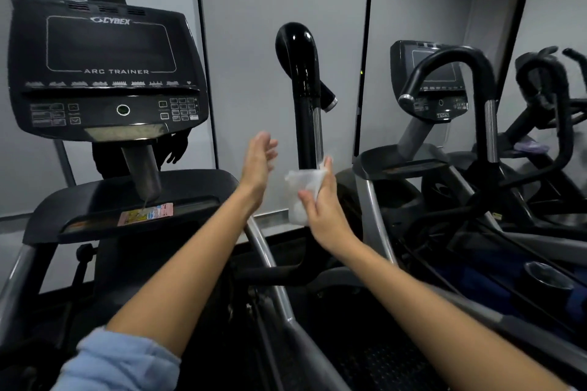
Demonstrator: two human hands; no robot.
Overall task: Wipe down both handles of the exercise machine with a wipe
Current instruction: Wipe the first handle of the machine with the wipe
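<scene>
A glossy black handle [300,73] of the exercise machine stands upright in the middle, with a short side grip [328,98] and a silver strip down its post. Just below and in front of it my right hand [320,203] holds a white wipe [303,194], fingers and thumb round it, close to the post's lower part. To the left of the post my left hand [259,162] is raised with straight fingers, holding nothing and touching nothing. The machine's other handle is out of view.
The Cybex Arc Trainer console [104,67] and its black tray [127,200] fill the left. A second machine with a curved black handle [454,73] and its own console stands at the right. Mirror panels line the wall behind. A cup holder [546,279] sits low right.
</scene>
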